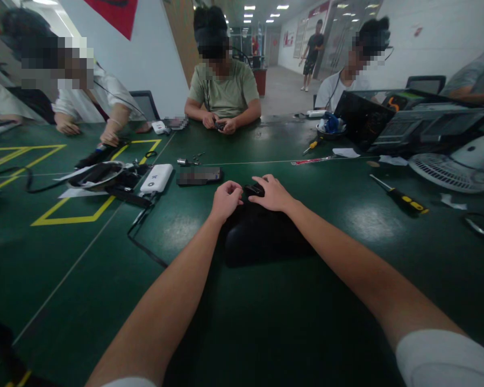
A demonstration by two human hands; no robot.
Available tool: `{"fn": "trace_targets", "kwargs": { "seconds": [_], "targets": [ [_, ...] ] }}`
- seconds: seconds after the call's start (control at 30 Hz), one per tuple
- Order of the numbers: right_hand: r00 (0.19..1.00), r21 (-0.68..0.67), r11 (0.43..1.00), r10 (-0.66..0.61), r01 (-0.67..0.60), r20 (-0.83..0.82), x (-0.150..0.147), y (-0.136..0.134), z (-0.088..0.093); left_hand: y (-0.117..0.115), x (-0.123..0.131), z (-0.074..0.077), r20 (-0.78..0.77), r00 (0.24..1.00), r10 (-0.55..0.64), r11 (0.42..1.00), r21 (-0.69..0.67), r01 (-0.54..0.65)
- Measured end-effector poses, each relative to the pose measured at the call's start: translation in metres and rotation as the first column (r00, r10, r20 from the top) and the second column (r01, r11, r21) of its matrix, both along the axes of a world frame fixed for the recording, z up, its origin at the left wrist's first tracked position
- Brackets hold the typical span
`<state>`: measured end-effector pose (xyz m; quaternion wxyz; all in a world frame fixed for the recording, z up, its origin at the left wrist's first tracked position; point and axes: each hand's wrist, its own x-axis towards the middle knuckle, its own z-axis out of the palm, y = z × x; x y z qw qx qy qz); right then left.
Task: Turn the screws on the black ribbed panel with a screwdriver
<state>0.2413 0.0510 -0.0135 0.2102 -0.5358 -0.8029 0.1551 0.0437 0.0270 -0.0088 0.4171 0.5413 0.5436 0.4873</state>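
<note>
My right hand [271, 194] is wrapped over a small black object [254, 190] at the middle of the green table [306, 322]. Just left of that object, my left hand [227, 200] has its thumb and fingertips pressed together; whatever is between them is too small to make out. Below both hands a dark rounded shape [262, 242] lies on the tabletop. A black phone-like device [199, 176] rests beyond my left hand, with a metal bit [182, 162] and several tiny dark pieces behind it.
A white power bank [157, 178] with a cable and a cluttered round tray [100, 176] are at left. To the right lie a yellow-black screwdriver [403, 198], a white fan [454, 164] and a grey case [423, 123]. Several people sit around the table.
</note>
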Motion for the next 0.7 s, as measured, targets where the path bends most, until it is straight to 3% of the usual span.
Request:
{"fn": "trace_targets", "kwargs": {
  "seconds": [0.2,0.33,0.43,0.5,0.6,0.7],
  "targets": [
    [0.999,0.069,0.997,-0.047,0.045,0.02,0.017,-0.01,0.005,-0.001,-0.001,0.0,0.005,1.0,0.004,1.0,0.012,-0.004],
    [0.973,0.189,0.954,-0.227,0.231,-0.04,0.081,-0.016,0.001,-0.001,-0.002,0.0,0.0,1.0,-0.003,1.0,0.02,0.003],
    [0.859,0.204,0.837,-0.51,0.507,-0.042,0.155,-0.021,-0.006,-0.001,-0.002,0.0,-0.003,1.0,-0.005,1.0,0.018,0.005],
    [0.702,0.174,0.69,-0.712,0.702,-0.008,0.205,-0.027,-0.01,0.0,-0.002,0.0,-0.003,1.0,-0.003,1.0,0.016,0.003],
    [0.493,0.164,0.493,-0.869,0.855,0.043,0.264,-0.038,-0.015,0.001,-0.003,-0.001,-0.002,1.0,-0.004,1.0,0.015,0.004],
    [0.423,0.201,0.439,-0.898,0.876,0.119,0.291,-0.046,-0.019,0.002,-0.004,-0.002,-0.011,1.0,-0.008,1.0,0.024,0.008]
  ]
}}
